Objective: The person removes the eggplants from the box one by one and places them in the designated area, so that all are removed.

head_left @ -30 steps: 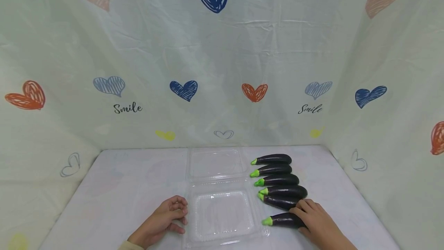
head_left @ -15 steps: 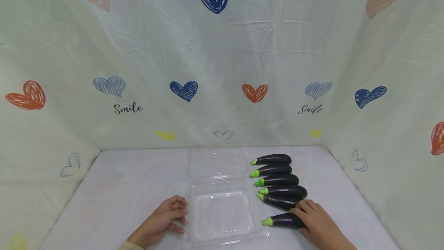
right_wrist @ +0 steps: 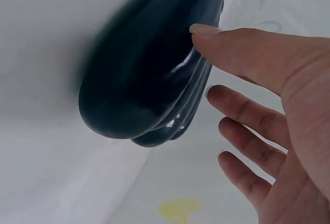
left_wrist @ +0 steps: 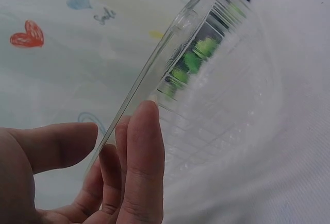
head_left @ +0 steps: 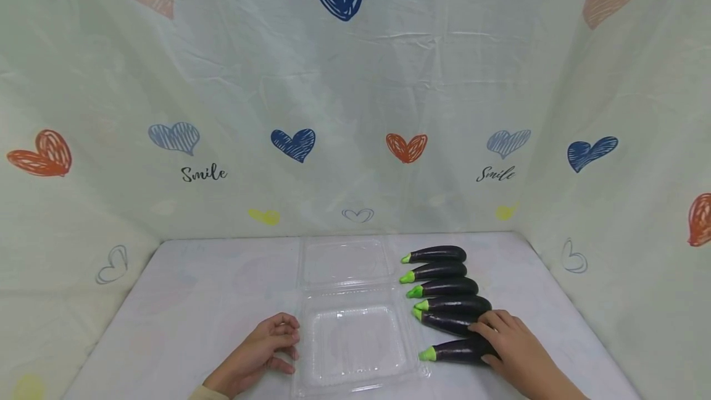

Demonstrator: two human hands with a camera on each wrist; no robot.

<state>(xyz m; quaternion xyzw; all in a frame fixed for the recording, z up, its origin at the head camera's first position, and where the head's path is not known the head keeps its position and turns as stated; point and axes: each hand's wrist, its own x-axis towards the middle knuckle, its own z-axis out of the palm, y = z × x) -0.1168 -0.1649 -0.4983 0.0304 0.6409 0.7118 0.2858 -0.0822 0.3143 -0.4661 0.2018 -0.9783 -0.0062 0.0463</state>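
My left hand [head_left: 258, 350] stays beside the left edge of an open clear plastic clamshell box [head_left: 355, 381], its fingers loosely bent. In the left wrist view the box's rim [left_wrist: 147, 74] runs between the spread thumb [left_wrist: 67, 144] and the fingers, with a gap showing. On the right, my right hand [head_left: 519, 347] hovers over the blunt end of the nearest dark purple eggplant [head_left: 458, 351]. Its thumb tip overlaps that eggplant [right_wrist: 134, 80] in the right wrist view, while the other fingers are spread apart and relaxed, gripping nothing.
Several more eggplants [head_left: 444, 287] lie in a column right of the box, green stems pointing left. The box's lid [head_left: 344, 261] lies folded back toward the far edge of the white table [head_left: 211, 289]. A heart-printed curtain [head_left: 355, 91] surrounds the table.
My right hand has drawn slightly right along the nearest eggplant, baring more of its blunt end. The left hand, the box and the eggplants keep their places.
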